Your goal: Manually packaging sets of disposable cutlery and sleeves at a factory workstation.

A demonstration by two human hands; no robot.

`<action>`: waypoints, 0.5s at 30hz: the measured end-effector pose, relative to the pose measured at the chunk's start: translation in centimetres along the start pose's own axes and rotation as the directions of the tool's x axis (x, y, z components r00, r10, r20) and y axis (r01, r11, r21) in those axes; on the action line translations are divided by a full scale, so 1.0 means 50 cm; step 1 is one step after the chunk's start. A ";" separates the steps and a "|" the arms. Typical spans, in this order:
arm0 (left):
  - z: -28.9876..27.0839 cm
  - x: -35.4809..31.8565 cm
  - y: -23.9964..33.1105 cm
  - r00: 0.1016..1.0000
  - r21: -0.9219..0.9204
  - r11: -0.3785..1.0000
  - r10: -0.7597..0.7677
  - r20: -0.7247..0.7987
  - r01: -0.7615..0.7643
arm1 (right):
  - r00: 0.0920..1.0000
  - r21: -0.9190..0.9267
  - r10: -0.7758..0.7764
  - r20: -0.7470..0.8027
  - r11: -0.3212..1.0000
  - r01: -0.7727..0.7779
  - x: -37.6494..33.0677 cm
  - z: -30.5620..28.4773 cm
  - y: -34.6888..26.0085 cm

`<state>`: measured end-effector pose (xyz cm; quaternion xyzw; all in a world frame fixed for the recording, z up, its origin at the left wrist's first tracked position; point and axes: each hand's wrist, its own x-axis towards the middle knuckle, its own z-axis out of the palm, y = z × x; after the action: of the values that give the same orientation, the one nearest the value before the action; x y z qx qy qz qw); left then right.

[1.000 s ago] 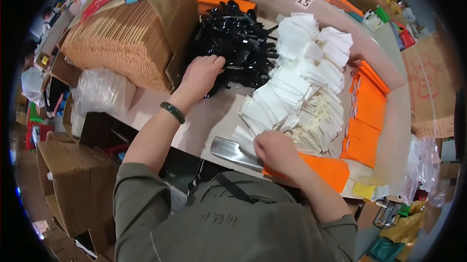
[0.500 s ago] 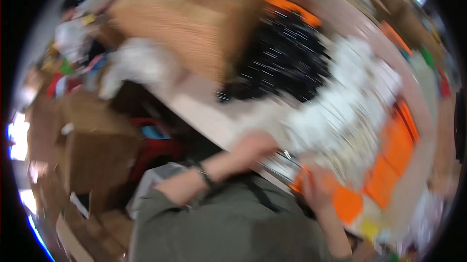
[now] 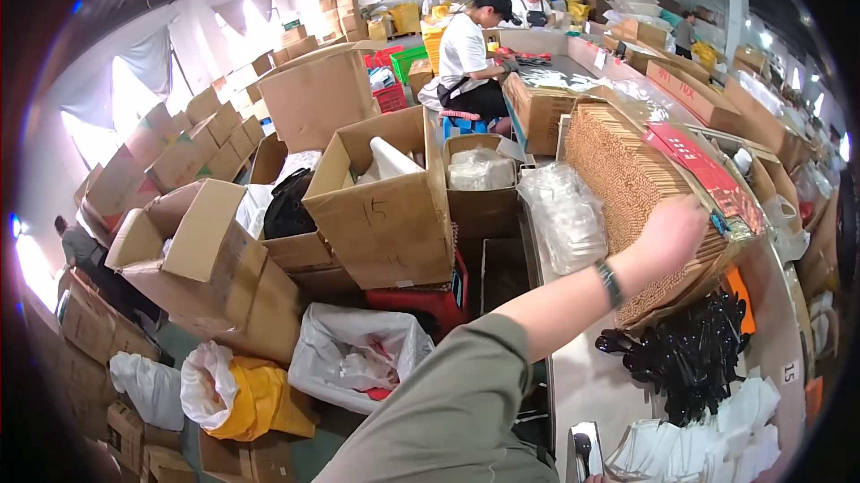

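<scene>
From here the brown packet stack (image 3: pixel 627 205) lies right beneath the left hand (image 3: pixel 670 234), the nearer one, its long axis running from the glossy black pile (image 3: pixel 685 353) toward the seated co-worker (image 3: pixel 462 57). That hand's fingers look bent, though I can't tell what they grip; only a sliver of the right hand (image 3: pixel 597 478) shows, well apart from the stack, its hold unreadable.

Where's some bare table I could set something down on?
Bare tabletop lies between the glossy black pile and its own near edge, beyond the silver metal piece. Crowded: the tan stack by the left hand, and the white packets.
</scene>
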<state>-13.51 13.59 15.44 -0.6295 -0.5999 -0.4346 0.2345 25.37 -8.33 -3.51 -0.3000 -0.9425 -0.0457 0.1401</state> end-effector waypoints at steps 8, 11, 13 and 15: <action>0.035 0.078 0.061 0.732 0.183 0.976 -0.209 0.648 0.116 | 0.971 0.117 0.170 0.167 0.975 -0.191 0.019 0.004 -0.033; 0.003 0.065 -0.029 0.774 0.288 0.957 -0.201 0.600 0.026 | 0.973 0.184 0.124 0.195 0.970 -0.160 0.074 -0.008 -0.046; 0.017 0.031 -0.100 0.913 0.262 0.961 -0.028 0.407 -0.087 | 0.966 0.221 0.189 0.179 0.949 -0.226 0.063 -0.006 -0.037; -0.010 -0.028 -0.069 0.960 0.019 1.000 -0.012 0.280 0.007 | 0.919 0.214 0.329 0.219 0.902 -0.374 0.026 -0.017 -0.047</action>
<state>-16.82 13.00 13.75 -0.6798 -0.6337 -0.3369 0.1508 23.21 -9.70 -2.31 -0.4482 -0.8793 0.1273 0.0985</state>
